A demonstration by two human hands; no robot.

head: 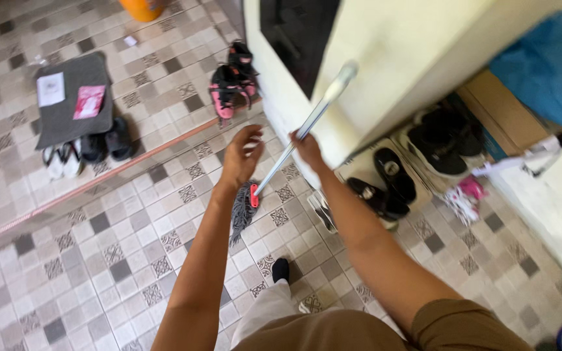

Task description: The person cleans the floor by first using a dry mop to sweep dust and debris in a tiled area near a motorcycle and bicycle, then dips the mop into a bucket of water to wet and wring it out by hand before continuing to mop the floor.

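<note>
Mop [274, 170]: a metal handle slanting up toward the pale wall, its grey stringy head [242, 211] resting on the patterned tiled floor [118, 260] just ahead of the person's dark-socked foot [281, 268].
Right hand [308, 148]: grip closed around the handle about midway along the shaft.
Left hand [242, 156]: fingers apart and curled, off the handle, close beside it just above the mop head; nothing held.
Handle end: the pale tip [343, 77] lies against the wall in the picture, near a dark panel [297, 32]; whether it touches cannot be told.
Surroundings, right: black shoes [391, 182] and a pink-and-white pair [464, 197] lined along the base of the wall, near the mop head's sweep.
Surroundings, left: a raised strip [99, 179] crosses the floor; beyond it a grey mat [73, 97], sandals [89, 153] and pink-and-black skates [232, 81].
Doing it well: judging from the one-handed hold, a second hand lower on the shaft would steady the head; short strokes kept flat on the tiles would spare the shoes, and the upper end wants watching so it does not knock the wall.
</note>
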